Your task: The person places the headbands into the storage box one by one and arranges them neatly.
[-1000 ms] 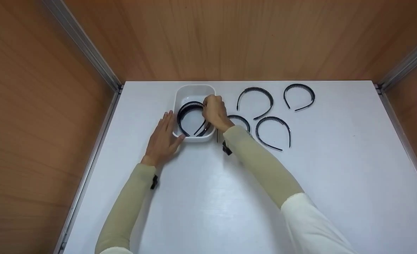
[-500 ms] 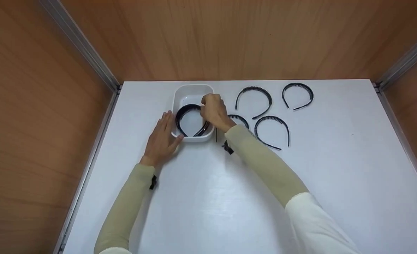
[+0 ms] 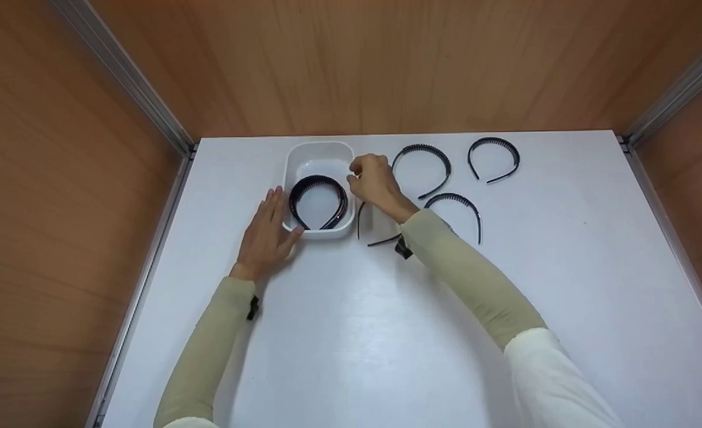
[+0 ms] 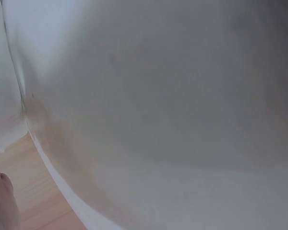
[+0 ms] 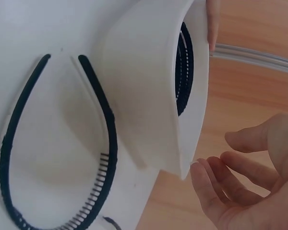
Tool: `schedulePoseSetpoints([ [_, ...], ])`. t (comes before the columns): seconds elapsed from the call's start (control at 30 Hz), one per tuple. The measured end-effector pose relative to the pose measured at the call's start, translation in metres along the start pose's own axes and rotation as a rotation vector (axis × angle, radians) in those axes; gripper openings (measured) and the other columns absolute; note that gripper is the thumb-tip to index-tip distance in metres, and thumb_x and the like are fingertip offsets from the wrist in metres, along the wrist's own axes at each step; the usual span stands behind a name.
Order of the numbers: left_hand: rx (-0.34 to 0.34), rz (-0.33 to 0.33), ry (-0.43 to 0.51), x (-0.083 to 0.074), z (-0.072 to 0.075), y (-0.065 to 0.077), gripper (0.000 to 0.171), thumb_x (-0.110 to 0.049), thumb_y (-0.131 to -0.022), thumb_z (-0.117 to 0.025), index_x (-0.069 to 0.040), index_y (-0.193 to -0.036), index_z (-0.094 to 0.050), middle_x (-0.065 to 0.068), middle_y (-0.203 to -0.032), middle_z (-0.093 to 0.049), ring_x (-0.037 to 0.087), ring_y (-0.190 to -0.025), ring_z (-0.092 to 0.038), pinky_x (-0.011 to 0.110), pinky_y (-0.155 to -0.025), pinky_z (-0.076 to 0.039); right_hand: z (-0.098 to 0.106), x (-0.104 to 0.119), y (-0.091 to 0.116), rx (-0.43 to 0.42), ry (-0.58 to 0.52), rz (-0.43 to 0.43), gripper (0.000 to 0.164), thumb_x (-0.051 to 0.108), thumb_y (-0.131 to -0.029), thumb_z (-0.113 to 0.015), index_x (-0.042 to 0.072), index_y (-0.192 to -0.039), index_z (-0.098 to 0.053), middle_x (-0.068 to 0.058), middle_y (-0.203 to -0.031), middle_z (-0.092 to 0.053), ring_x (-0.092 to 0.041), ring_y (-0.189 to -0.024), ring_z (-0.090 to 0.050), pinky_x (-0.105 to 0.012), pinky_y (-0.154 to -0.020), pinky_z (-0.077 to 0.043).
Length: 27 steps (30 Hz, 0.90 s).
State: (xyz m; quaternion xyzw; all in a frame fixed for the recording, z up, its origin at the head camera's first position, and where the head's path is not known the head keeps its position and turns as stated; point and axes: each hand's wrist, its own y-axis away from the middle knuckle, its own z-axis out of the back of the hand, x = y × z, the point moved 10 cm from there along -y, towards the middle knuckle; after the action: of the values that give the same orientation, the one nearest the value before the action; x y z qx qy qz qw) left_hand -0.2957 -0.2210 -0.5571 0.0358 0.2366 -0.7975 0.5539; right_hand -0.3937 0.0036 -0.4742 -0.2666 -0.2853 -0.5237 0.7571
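Observation:
A white plastic tub (image 3: 321, 235) stands near the back of the table, with several black toothed headbands (image 3: 296, 208) stacked inside it. My left hand (image 3: 263, 238) lies along the tub's left wall, fingers straight and the thumb at its near left corner. Just off the tub's right rim is my right hand (image 3: 377, 183), its fingers loosely bent with nothing between them; the right wrist view shows a gap between thumb and fingers. Beneath that hand and forearm a headband (image 5: 112, 129) lies on the table, partly hidden in the head view.
Three more headbands lie to the right: one at the back (image 3: 440, 156), one at the far right (image 3: 508, 144) and a nearer one (image 3: 469, 205) partly behind the sleeve. Wooden panels (image 3: 351, 65) enclose the white table (image 3: 339, 333). The left wrist view mostly shows a blurred pale surface.
My right hand has let go of a headband in the tub and moved right, out past the rim. The headbands in the tub have settled into one stack. My left hand stays at the tub.

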Motion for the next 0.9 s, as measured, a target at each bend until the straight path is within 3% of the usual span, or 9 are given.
schedulePoseSetpoints([
  [0.33, -0.003, -0.006, -0.01, 0.003, 0.0, 0.003, 0.088, -0.061, -0.109, -0.047, -0.001, -0.169, -0.024, 0.017, -0.177, -0.023, 0.033, -0.166, -0.018, 0.046, -0.137, -0.016, 0.036, -0.02, 0.016, -0.02, -0.04, -0.009, 0.026, 0.01, -0.1, -0.069, -0.006, -0.118, -0.077, -0.021, -0.115, -0.077, -0.03, -0.102, -0.074, -0.042, -0.086, -0.064],
  [0.67, 0.005, 0.001, -0.001, 0.001, -0.005, -0.001, 0.086, -0.051, -0.108, -0.056, 0.0, -0.169, -0.024, 0.017, -0.178, -0.022, 0.033, -0.166, -0.017, 0.048, -0.137, -0.017, 0.075, -0.041, 0.04, -0.062, -0.018, 0.031, 0.023, 0.006, -0.099, -0.069, -0.007, -0.116, -0.077, -0.023, -0.114, -0.077, -0.034, -0.105, -0.076, -0.045, -0.09, -0.065],
  [0.9, 0.005, -0.001, -0.004, 0.003, -0.005, 0.001, 0.087, -0.054, -0.108, -0.054, -0.001, -0.169, -0.024, 0.017, -0.177, -0.022, 0.034, -0.166, -0.017, 0.047, -0.137, -0.016, 0.097, -0.064, 0.053, -0.077, 0.001, 0.011, 0.026, 0.007, -0.1, -0.068, -0.008, -0.12, -0.075, -0.026, -0.117, -0.076, -0.037, -0.106, -0.076, -0.048, -0.087, -0.066],
])
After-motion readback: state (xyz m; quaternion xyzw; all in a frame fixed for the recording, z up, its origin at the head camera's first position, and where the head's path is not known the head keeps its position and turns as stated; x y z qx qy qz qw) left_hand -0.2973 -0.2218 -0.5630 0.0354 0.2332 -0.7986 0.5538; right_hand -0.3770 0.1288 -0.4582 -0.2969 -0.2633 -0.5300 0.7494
